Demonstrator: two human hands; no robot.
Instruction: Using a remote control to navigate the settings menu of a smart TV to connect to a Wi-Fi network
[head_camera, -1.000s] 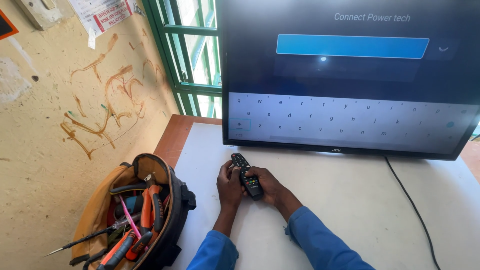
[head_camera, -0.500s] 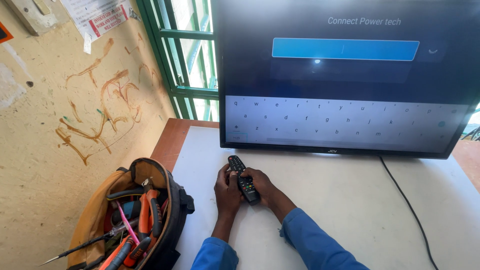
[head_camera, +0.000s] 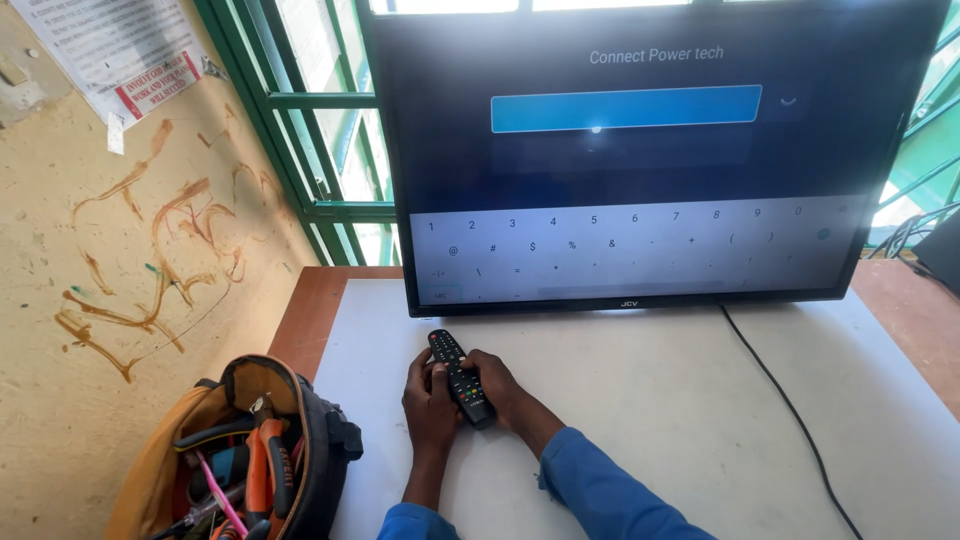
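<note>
**Both hands on a remote before a lit screen**

A tool bag (head_camera: 240, 450) sits left of the white table (head_camera: 640, 420). The left hand (head_camera: 430, 395) and right hand (head_camera: 500, 390) curl around a black remote (head_camera: 460, 377), resting low beneath the television (head_camera: 640, 160).

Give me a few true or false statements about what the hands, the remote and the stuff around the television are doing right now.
1. Both hands, left hand and right hand, hold the slim black remote control. True.
2. The flat black television shows a blank screen. False: it shows an on-screen keyboard.
3. The open tool bag sits left of the hands. True.
4. The remote lies alone on the white tabletop. False: both hands grip it.
</note>
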